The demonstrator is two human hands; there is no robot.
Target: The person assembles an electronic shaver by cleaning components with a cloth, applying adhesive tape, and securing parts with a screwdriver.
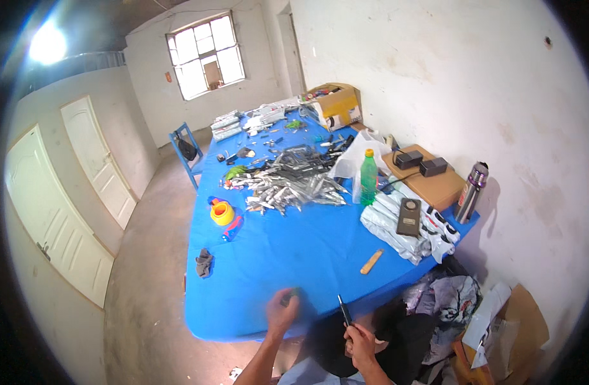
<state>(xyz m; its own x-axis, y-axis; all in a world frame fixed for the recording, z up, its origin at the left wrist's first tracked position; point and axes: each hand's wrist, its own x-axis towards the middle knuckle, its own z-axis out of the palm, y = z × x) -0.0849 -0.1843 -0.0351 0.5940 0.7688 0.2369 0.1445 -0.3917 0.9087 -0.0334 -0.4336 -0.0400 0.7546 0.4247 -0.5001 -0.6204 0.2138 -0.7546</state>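
Observation:
My right hand (361, 345), at the table's near edge, grips a slim black pen-like stick (345, 312). Its silver tip points up and away from me. To the left, my left hand (282, 312) is over the front of the blue-covered table (262, 256), smeared by motion. Its fingers are curled round something small and dark that I cannot make out. Farther off, a big heap of silver, black and clear pen-like pieces (294, 183) spreads across the middle of the table.
At the table's left are a yellow tape roll (222, 213) and a grey rag (204, 263). A tan strip (371, 262), grey plastic bags (387, 221), a green bottle (368, 178) and a steel flask (472, 192) stand or lie rightward. An open carton (522, 321) is below right.

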